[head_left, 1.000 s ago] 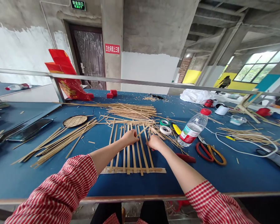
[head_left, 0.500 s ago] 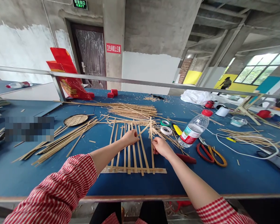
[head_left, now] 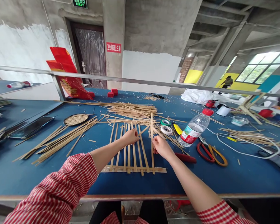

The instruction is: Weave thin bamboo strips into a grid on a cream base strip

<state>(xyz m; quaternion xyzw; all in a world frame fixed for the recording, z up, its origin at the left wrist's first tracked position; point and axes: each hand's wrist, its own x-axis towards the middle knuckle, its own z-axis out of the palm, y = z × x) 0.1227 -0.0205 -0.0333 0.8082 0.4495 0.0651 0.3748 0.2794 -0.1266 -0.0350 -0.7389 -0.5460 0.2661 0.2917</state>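
Several flat bamboo strips (head_left: 129, 155) lie side by side like a fan, their near ends fixed along a crosswise strip with pale tape (head_left: 162, 170). My left hand (head_left: 130, 137) is closed over the middle of them, pinching a short slanted bamboo strip (head_left: 143, 131) that points right and away. To its right, my right hand (head_left: 160, 145) has its fingertips closed on the rightmost lengthwise bamboo strip (head_left: 152, 130). Part of that grip is hidden behind the fingers.
Loose strips (head_left: 132, 109) are heaped behind, with another bundle (head_left: 67, 140) at left by a round woven piece (head_left: 75, 119) and a phone (head_left: 32, 127). At right stand a water bottle (head_left: 196, 128), tape rolls (head_left: 166, 130), a yellow cutter (head_left: 177, 129) and scissors (head_left: 211, 153).
The far end of the rightmost strip reaches slightly farther up in view, and my right hand has barely shifted. My left hand stays in place.
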